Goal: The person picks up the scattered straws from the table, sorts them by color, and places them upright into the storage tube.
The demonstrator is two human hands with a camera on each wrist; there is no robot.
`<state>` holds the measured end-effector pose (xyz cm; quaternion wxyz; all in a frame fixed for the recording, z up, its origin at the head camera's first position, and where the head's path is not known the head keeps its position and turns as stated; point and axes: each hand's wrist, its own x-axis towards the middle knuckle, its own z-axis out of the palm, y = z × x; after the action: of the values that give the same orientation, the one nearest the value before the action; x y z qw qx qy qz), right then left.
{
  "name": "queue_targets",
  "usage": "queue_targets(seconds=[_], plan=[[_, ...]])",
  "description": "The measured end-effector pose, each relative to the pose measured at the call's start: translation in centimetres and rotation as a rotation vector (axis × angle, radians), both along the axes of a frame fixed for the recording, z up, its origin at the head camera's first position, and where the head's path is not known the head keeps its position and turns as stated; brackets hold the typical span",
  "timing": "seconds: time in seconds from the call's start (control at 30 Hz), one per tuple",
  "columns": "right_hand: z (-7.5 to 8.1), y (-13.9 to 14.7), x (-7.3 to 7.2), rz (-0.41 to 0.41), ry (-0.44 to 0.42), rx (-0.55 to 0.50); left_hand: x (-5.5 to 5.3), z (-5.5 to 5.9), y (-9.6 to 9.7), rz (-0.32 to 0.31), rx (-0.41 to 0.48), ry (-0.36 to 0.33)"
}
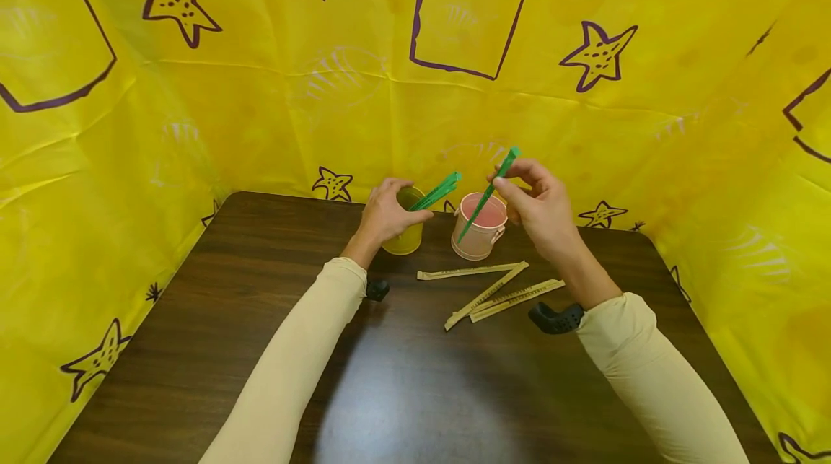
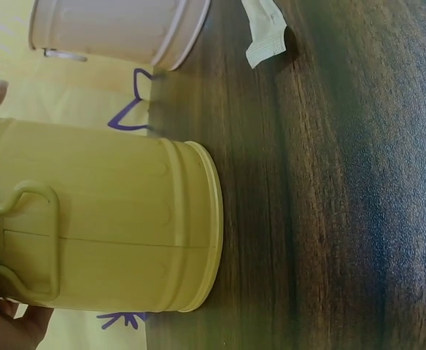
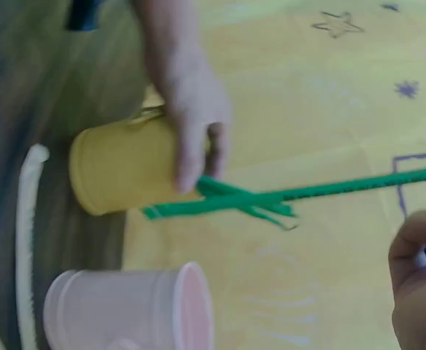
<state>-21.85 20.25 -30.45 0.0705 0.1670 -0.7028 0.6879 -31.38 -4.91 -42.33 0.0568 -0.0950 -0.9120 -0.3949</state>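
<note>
My left hand [image 1: 384, 213] grips the rim of a yellow metal pail [image 1: 405, 242], which stands upright on the table; its handle [image 2: 52, 240] shows in the left wrist view. Several green-wrapped straws [image 1: 440, 191] lean out of that pail's mouth. Between thumb and fingertips, my right hand [image 1: 545, 210] pinches another green-wrapped straw [image 1: 488, 195] near its upper end. The held straw slants down and overlaps a pink pail [image 1: 472, 247] in the head view. Seen from the right wrist, its lower end is outside the pink pail, alongside the yellow one's mouth.
Several tan paper-wrapped straws [image 1: 496, 292] lie crossed on the dark wooden table [image 1: 389, 377], in front of the pink pail. A yellow cloth backdrop [image 1: 273, 117] with drawn stars rises right behind the pails and along both sides.
</note>
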Motion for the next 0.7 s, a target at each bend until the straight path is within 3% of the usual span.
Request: queue_targets(seconds=[0.13,0.23,0.43,0.7], plan=[[1.2,-0.8,-1.0,-0.014,0.058,-0.200,0.0,-0.1,0.0,0.004,0.009,0.004],[1.6,-1.3,-1.8,-0.024,0.094,-0.263,-0.2,-0.2,0.0,0.002,0.013,0.007],[1.0,-2.5,-3.3,-0.088,0.129,-0.246,-0.4,-0.2,0.0,-0.001,0.019,0.006],[-1.4,-3.6,-5.8,-0.134,0.048,-0.172,-0.4,-0.4,-0.1,-0.004,0.024,0.013]])
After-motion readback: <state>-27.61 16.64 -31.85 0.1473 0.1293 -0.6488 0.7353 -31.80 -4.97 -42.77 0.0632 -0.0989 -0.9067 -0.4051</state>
